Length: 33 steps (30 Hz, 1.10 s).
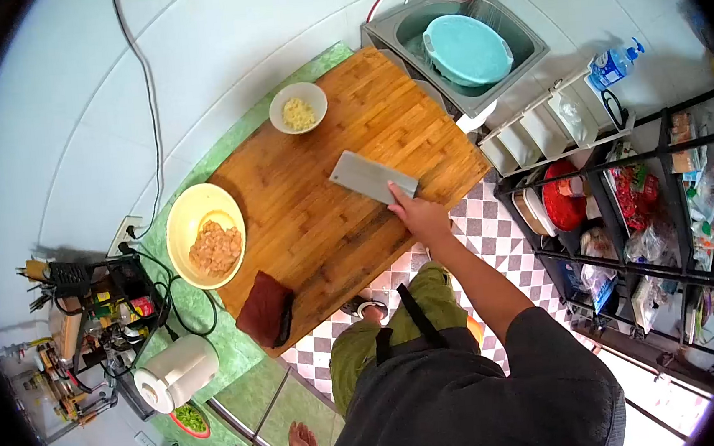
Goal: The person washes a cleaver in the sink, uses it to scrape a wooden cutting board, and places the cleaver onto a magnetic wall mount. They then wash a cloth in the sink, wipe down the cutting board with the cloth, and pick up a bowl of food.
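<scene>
My right hand (pixel 417 216) is closed around the handle end of a cleaver (pixel 362 175), whose broad blade is over the wooden cutting board (pixel 322 209). The handle itself is hidden under my fingers. My left hand (pixel 304 442) hangs low beside my body, palm up with its fingers apart, holding nothing. On the board's far side stands a white bowl (pixel 278 120) of chopped pale-yellow bits. A yellow bowl (pixel 181 228) holds diced raw meat (pixel 215 249) at the left. At the board's near left corner lies a folded dark-red cloth (pixel 263 310).
A sink (pixel 518 34) at the back right holds a light-blue basin (pixel 467 49). A white kettle (pixel 176 373) and a bowl of chopped greens (pixel 191 419) stand on the green counter. Black shelves (pixel 628 260) run along the right; a knife block and bottles are at left.
</scene>
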Tool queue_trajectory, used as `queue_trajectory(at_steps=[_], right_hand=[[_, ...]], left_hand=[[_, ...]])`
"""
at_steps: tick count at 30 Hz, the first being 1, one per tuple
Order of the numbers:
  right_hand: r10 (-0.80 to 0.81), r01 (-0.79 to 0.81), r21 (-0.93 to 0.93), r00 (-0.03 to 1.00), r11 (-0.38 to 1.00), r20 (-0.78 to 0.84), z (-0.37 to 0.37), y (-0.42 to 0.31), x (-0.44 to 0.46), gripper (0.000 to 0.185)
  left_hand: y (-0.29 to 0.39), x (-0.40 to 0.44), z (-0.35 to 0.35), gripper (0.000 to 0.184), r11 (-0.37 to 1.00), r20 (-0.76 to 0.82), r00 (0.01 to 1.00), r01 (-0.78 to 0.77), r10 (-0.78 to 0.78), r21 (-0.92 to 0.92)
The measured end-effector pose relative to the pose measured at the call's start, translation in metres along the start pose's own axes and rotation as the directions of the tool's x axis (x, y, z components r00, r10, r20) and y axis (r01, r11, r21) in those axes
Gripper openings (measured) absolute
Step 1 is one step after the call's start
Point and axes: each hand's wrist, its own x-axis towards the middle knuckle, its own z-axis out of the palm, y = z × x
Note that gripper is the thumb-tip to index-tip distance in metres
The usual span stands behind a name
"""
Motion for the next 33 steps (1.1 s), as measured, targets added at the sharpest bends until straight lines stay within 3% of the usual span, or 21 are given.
queue_trajectory(at_steps=[5, 7, 8, 11, 16, 18, 20, 26, 31, 33], right_hand=[[0.024, -0.025, -0.011, 0.995, 1.000, -0.100, -0.015, 0.088, 0.061, 0.051], [0.066, -0.072, -0.035, 0.987, 0.997, -0.147, -0.035, 0.131, 0.097, 0.049], [0.026, -0.029, -0.007, 0.974, 1.000, -0.227, -0.044, 0.155, 0.113, 0.048], [-0.105, 0.092, -0.055, 0.936, 0.994, -0.336, -0.095, 0.224, 0.166, 0.052], [-0.078, 0.045, -0.137, 0.967, 0.990, -0.245, -0.145, 0.344, 0.261, 0.053], [0.053, -0.053, -0.174, 0.999, 0.983, -0.007, -0.160, 0.382, 0.296, 0.052], [0.032, -0.031, -0.192, 0.999, 0.981, 0.006, -0.166, 0.416, 0.325, 0.051], [0.068, -0.016, -0.255, 0.978, 0.967, 0.198, -0.208, 0.437, 0.367, 0.052], [0.052, 0.019, -0.309, 0.974, 0.951, 0.219, -0.231, 0.454, 0.378, 0.052], [-0.024, 0.069, -0.239, 0.982, 0.969, 0.187, -0.237, 0.469, 0.378, 0.054]], left_hand=[[-0.007, -0.038, 0.054, 0.043, 0.999, -0.002, 0.999, -0.041, 0.041, 0.019], [-0.013, -0.062, 0.090, 0.043, 1.000, -0.132, 0.991, -0.011, 0.009, -0.015], [-0.026, -0.032, 0.058, 0.046, 0.993, -0.032, 0.993, 0.114, -0.114, -0.004], [-0.054, -0.081, 0.125, 0.046, 0.999, -0.123, 0.991, 0.053, -0.053, -0.003], [-0.084, -0.138, 0.207, 0.046, 0.998, -0.212, 0.975, 0.070, -0.069, 0.001], [-0.094, -0.155, 0.229, 0.046, 0.997, -0.235, 0.969, 0.075, -0.075, -0.008], [-0.102, -0.169, 0.245, 0.046, 0.996, -0.254, 0.963, 0.083, -0.085, -0.019], [-0.109, -0.194, 0.263, 0.046, 0.998, -0.272, 0.960, 0.063, -0.068, -0.028], [-0.107, -0.214, 0.267, 0.046, 0.997, -0.229, 0.972, 0.039, -0.052, -0.061], [-0.110, -0.213, 0.265, 0.049, 0.994, -0.157, 0.983, 0.082, -0.092, -0.070]])
